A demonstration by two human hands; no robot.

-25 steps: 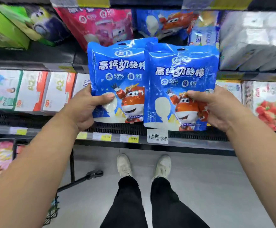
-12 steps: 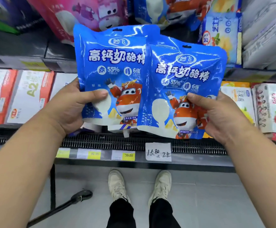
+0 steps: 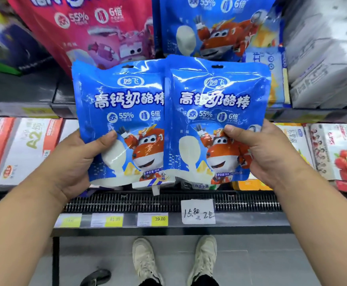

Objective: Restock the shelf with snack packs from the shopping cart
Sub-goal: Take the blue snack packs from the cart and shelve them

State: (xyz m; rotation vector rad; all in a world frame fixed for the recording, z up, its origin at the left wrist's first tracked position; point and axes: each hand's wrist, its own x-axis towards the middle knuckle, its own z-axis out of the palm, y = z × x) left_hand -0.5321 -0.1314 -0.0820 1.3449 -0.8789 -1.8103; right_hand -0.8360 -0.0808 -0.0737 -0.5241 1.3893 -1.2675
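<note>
Left pack [image 3: 123, 120] and right pack [image 3: 216, 112], glossy blue pouches, upright side by side, edges overlapping, in the air before the shelf [image 3: 127, 201], not yet on it. We judge them light, soft, crinkly, maybe slippery. Our left hand [image 3: 73, 162] and right hand [image 3: 271, 157] each pinch a lower outer part, thumb in front, fingers hidden behind; good spot.

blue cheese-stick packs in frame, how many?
3. Left pack in the left hand, right pack in the right hand, third pack on the upper shelf. More may hide behind the held two.
</note>
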